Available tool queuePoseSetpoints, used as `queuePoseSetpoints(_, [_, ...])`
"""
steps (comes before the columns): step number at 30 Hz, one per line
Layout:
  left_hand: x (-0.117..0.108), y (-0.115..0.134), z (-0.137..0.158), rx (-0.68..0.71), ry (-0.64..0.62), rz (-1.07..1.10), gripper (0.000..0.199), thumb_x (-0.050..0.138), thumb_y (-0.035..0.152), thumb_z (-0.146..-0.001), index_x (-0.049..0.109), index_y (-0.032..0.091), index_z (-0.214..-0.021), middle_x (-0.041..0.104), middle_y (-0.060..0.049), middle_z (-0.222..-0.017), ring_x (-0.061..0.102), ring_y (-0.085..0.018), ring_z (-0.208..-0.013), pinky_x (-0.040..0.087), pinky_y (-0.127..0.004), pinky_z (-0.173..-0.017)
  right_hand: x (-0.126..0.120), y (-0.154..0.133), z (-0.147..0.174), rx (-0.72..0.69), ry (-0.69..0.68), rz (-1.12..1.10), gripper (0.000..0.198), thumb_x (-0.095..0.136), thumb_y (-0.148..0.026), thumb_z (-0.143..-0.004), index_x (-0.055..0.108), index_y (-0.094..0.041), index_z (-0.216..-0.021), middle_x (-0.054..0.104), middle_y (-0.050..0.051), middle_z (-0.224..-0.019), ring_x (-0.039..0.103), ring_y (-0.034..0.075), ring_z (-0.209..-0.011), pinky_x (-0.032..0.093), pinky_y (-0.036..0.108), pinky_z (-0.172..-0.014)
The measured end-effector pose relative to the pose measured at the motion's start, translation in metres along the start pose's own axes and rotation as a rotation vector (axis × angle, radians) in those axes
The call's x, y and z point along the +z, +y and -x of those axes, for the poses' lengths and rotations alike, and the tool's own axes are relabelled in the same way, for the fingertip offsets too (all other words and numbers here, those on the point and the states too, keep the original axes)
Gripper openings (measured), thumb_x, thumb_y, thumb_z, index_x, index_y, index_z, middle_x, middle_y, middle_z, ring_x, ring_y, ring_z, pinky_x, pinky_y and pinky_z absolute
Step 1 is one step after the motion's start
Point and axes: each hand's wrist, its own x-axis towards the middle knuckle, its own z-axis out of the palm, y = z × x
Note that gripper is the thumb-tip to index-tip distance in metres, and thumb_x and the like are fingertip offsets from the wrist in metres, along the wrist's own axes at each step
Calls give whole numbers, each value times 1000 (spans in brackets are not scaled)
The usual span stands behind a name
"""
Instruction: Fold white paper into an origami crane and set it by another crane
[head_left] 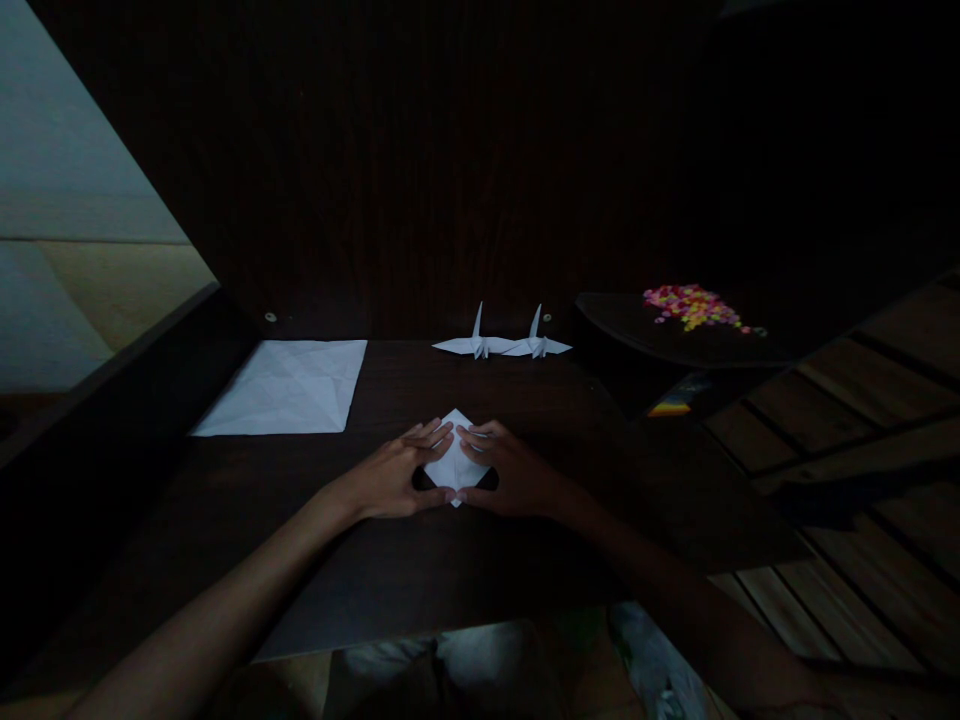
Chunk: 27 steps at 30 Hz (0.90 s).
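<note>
A small white paper (pixel 454 462), folded into a diamond, lies on the dark table with one corner toward me. My left hand (pixel 405 470) presses on its left side, fingertips near the upper corner and thumb at the lower one. Mirroring it, my right hand (pixel 510 470) has its fingers on the upper right of the diamond and its thumb by the near corner. Both thumbs almost meet there. Behind the hands, two white origami cranes (pixel 502 346) stand side by side near the back panel. To the left lies a larger sheet of creased white paper (pixel 289 388).
On a dark curved shelf (pixel 622 320) at the right sits a pile of small pink, red and yellow pieces (pixel 694 305). A dark upright panel (pixel 420 180) closes the table's back, and a low side board (pixel 112 400) borders its left. Wooden slats (pixel 862 480) show at right.
</note>
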Motion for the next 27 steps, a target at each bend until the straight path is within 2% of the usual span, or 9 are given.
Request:
queuePoseSetpoints(8, [-1, 5, -4, -99, -39, 9, 81, 55, 59, -80, 34, 15, -145, 22, -11, -154, 18, -30, -143, 19, -48, -116, -1, -2, -1, -4, -11, 4, 61, 68, -46, -77, 59, -7, -123, 52, 20, -135, 45, 32, -121, 42, 47, -99])
queuePoseSetpoints(14, [-3, 1, -1, -50, -47, 52, 85, 50, 66, -80, 32, 14, -145, 23, -15, -152, 18, -30, -142, 20, -53, -114, -3, -3, -1, -7, -19, 5, 58, 69, -41, -76, 59, -7, -122, 53, 20, -134, 46, 32, -120, 42, 48, -99])
queuePoseSetpoints(19, [1, 0, -1, -36, -2, 50, 84, 51, 66, -81, 33, 15, -145, 26, -15, -151, 18, -30, -142, 21, -52, -114, -2, -3, -1, -20, -5, 6, 59, 67, -42, -78, 58, -6, -123, 54, 21, -132, 46, 32, -120, 43, 48, -98])
queuePoseSetpoints(23, [3, -1, -1, -30, -1, 45, 81, 51, 63, -83, 31, 16, -146, 25, -14, -152, 18, -29, -143, 20, -50, -115, -2, -2, 0, -14, -23, 8, 57, 68, -38, -77, 59, -4, -121, 54, 22, -132, 45, 32, -121, 42, 46, -100])
queuePoseSetpoints(27, [1, -4, 1, -27, -54, 45, 77, 51, 55, -86, 26, 16, -147, 20, -12, -154, 13, -26, -144, 16, -48, -117, -3, -2, 1, 11, -36, 11, 59, 70, -38, -75, 58, -6, -123, 51, 20, -136, 43, 32, -124, 40, 48, -102])
